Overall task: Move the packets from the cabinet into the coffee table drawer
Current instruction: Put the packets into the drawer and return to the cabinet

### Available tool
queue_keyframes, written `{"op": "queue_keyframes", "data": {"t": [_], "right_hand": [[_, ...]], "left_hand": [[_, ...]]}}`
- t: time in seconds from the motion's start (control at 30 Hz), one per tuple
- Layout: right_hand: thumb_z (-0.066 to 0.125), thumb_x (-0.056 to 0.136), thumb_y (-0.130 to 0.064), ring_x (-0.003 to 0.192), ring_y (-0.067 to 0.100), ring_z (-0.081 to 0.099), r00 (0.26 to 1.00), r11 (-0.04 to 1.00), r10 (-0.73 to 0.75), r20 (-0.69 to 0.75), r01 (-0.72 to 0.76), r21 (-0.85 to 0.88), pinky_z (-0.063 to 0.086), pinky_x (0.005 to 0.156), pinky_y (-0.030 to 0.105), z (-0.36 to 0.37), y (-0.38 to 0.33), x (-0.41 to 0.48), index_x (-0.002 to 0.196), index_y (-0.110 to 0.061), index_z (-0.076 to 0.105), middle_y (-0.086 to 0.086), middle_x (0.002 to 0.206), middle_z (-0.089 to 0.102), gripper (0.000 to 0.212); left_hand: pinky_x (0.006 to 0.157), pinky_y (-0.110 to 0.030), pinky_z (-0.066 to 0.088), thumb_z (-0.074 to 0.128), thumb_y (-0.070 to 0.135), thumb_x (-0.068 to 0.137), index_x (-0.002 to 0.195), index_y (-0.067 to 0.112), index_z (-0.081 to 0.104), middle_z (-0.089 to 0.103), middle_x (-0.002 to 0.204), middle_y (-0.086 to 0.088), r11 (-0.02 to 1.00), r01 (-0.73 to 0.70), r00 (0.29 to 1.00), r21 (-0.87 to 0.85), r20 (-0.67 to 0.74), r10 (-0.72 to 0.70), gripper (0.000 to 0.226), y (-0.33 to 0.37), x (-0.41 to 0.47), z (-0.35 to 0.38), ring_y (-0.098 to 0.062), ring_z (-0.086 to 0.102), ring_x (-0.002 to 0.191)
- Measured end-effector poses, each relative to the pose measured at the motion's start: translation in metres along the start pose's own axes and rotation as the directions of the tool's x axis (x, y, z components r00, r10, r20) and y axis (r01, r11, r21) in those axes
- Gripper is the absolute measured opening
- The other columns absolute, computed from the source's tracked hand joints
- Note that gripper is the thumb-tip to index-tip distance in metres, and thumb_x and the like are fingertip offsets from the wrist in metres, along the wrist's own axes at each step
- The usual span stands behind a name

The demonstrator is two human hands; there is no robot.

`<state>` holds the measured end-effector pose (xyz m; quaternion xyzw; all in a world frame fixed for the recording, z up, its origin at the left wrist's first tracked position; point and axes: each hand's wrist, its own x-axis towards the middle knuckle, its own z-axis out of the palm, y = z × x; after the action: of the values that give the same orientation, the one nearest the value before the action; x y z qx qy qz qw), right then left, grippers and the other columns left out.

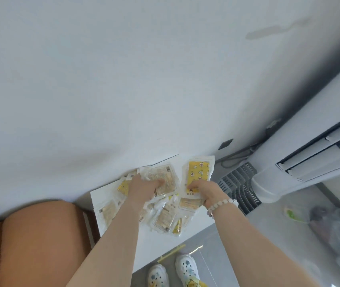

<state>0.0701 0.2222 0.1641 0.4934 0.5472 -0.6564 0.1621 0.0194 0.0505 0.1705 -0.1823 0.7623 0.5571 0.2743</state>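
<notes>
A yellow packet (199, 172) printed with stars and flowers at the white cabinet top's (154, 249) far edge, tan packet (169, 172) beside it, white bead bracelet (225, 204), grey floor (278, 224), orange-brown sofa (40, 235)

Home living room — sofa (30, 235), air conditioner (301, 154).

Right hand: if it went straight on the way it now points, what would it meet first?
The yellow packet, which the right hand grips by its lower end. Beyond it nothing else seems to lie in line before the white wall, though depth is hard to judge here.
</notes>
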Motion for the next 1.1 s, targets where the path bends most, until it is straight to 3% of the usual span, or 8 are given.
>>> {"op": "queue_keyframes", "data": {"t": [0.13, 0.27, 0.37, 0.47, 0.7, 0.9, 1.03, 1.1], "right_hand": [[0.070, 0.067, -0.004, 0.102, 0.032, 0.063, 0.997, 0.997, 0.001, -0.072, 0.004, 0.074, 0.047, 0.094, 0.053, -0.038, -0.003, -0.012, 0.095, -0.008, 0.063, 0.013, 0.109, 0.066, 0.029], [0.071, 0.062, -0.005, 0.100, 0.031, 0.065, 0.996, 0.985, 0.019, -0.092, -0.002, 0.174, 0.048, 0.093, 0.053, -0.072, 0.001, -0.025, 0.092, -0.011, 0.065, 0.011, 0.106, 0.068, 0.032], [0.069, 0.072, 0.001, 0.096, 0.030, 0.066, 0.996, 0.964, 0.002, -0.089, 0.022, 0.265, 0.053, 0.088, 0.048, -0.096, 0.002, -0.032, 0.100, -0.007, 0.063, 0.012, 0.106, 0.068, 0.029], [0.076, 0.062, -0.007, 0.096, 0.031, 0.067, 0.996, 0.970, 0.004, -0.084, 0.016, 0.245, 0.051, 0.091, 0.049, -0.125, 0.007, -0.039, 0.107, -0.009, 0.063, 0.011, 0.107, 0.070, 0.047], [0.071, 0.076, -0.002, 0.089, 0.028, 0.069, 0.977, 0.916, -0.006, -0.211, 0.090, 0.391, 0.055, 0.086, 0.045, -0.211, 0.035, -0.081, 0.102, -0.009, 0.064, 0.010, 0.100, 0.071, 0.028], [0.081, 0.043, -0.016, 0.092, 0.030, 0.069, 0.972, 0.905, 0.020, -0.232, 0.081, 0.417, 0.051, 0.092, 0.048, -0.284, 0.095, -0.107, 0.101, -0.011, 0.067, 0.009, 0.101, 0.073, 0.060], [0.075, 0.067, -0.006, 0.092, 0.030, 0.070, 0.949, 0.848, 0.048, -0.312, 0.126, 0.514, 0.052, 0.091, 0.047, -0.322, 0.130, -0.154, 0.102, -0.007, 0.067, 0.010, 0.098, 0.073, 0.036], [0.075, 0.064, -0.006, 0.097, 0.030, 0.069, 0.939, 0.819, 0.059, -0.339, 0.148, 0.554, 0.051, 0.093, 0.047, -0.344, 0.151, -0.171, 0.104, -0.008, 0.067, 0.012, 0.103, 0.072, 0.040]], "left_hand": [[0.077, -0.032, 0.045, 0.078, 0.024, 0.075, 0.131, 0.004, 0.043, 0.054, 0.116, -0.005, 0.998, -0.044, 0.996, 0.037, 0.085, 0.041, 0.069, 0.025, -0.017, 0.032, -0.025, 0.056, 0.099], [0.077, -0.029, 0.037, 0.075, 0.020, 0.080, 0.134, 0.006, 0.040, 0.051, 0.100, 0.000, 0.990, -0.120, 0.976, 0.071, 0.194, 0.104, 0.066, 0.040, -0.032, 0.068, -0.018, 0.046, 0.092], [0.072, -0.028, 0.039, 0.075, 0.021, 0.079, 0.106, 0.011, 0.049, 0.049, 0.083, 0.004, 0.983, -0.131, 0.961, 0.126, 0.261, 0.094, 0.039, 0.049, -0.040, 0.093, -0.018, 0.050, 0.082], [0.057, -0.023, 0.041, 0.075, 0.018, 0.078, 0.082, 0.015, 0.054, 0.059, 0.085, -0.002, 0.967, -0.171, 0.945, 0.189, 0.309, 0.107, 0.021, 0.057, -0.050, 0.118, -0.015, 0.055, 0.072], [0.065, -0.027, 0.051, 0.077, 0.016, 0.075, 0.099, 0.013, 0.065, 0.067, 0.090, -0.001, 0.940, -0.254, 0.882, 0.229, 0.453, 0.128, 0.028, 0.061, -0.095, 0.198, -0.019, 0.064, 0.085], [0.083, -0.036, 0.054, 0.080, 0.016, 0.072, 0.095, 0.011, 0.065, 0.068, 0.096, -0.004, 0.902, -0.306, 0.829, 0.306, 0.552, 0.094, 0.028, 0.038, -0.155, 0.266, -0.022, 0.065, 0.090], [0.090, -0.043, 0.052, 0.082, 0.019, 0.068, 0.106, 0.007, 0.065, 0.068, 0.104, -0.008, 0.859, -0.365, 0.771, 0.358, 0.634, 0.063, 0.043, 0.016, -0.199, 0.315, -0.026, 0.065, 0.096], [0.091, -0.043, 0.052, 0.080, 0.017, 0.071, 0.103, 0.006, 0.064, 0.068, 0.105, -0.010, 0.843, -0.397, 0.737, 0.363, 0.674, 0.057, 0.038, 0.005, -0.228, 0.336, -0.026, 0.065, 0.097]]}}
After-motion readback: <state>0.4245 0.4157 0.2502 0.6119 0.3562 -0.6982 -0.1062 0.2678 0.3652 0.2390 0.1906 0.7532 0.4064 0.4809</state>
